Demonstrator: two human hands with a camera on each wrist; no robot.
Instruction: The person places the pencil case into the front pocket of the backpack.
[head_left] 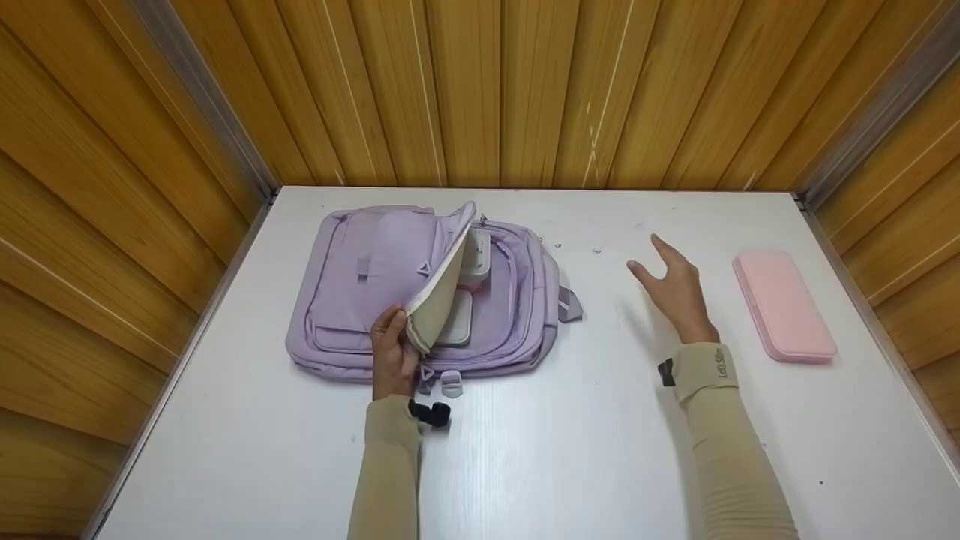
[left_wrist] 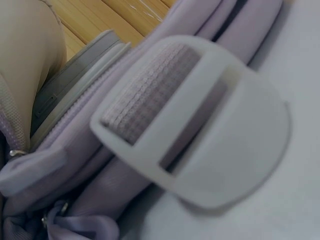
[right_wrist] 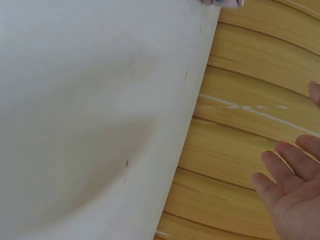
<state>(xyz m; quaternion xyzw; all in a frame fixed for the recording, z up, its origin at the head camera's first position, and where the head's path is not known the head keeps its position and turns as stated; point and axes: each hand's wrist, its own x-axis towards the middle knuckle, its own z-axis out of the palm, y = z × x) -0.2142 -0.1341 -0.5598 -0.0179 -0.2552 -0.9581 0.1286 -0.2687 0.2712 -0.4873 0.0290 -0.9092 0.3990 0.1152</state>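
A lilac backpack lies on the white table, its front flap lifted to show a pale lining. My left hand pinches the flap's edge between thumb and fingers. Inside the opening are two containers: one with a clear lid and pink lower part, and a grey-white one nearer me. In the left wrist view a grey strap buckle fills the foreground beside the bag's zip. My right hand hovers over the table to the right of the bag, fingers extended and holding nothing.
A pink rectangular case lies at the table's right side. A strap end sticks out from the backpack's right side, and a buckle rests at its front. Wood-patterned walls stand behind and on both sides of the table.
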